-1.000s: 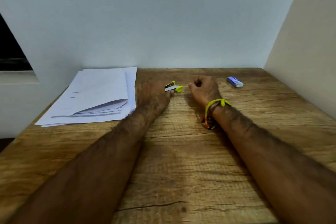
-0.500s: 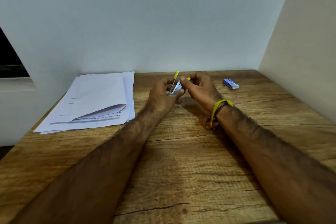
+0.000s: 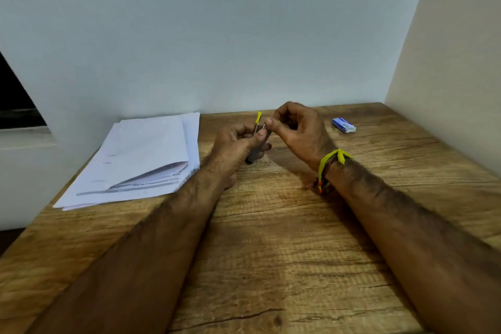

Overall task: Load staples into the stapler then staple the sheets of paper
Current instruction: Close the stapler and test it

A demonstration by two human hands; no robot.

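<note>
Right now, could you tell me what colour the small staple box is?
Blue small staple box, clearest in head view.

The counter (image 3: 271,238) is warm brown wood with darker streaked grain, a thin dark crack and a small knot near its front edge. The sheets (image 3: 141,154) are white, with faint grey printed lines showing along the lifted lower edges. The stapler (image 3: 258,127) shows a bright yellow raised arm, a silvery metal strip beneath it and a dark grey base end under the left hand (image 3: 238,144). The staple box (image 3: 343,125) is blue with a white side. The band (image 3: 332,161) on the right wrist is yellow thread, with dark and red-orange beads hanging below. The back wall is pale grey-blue, the side wall cream
</note>
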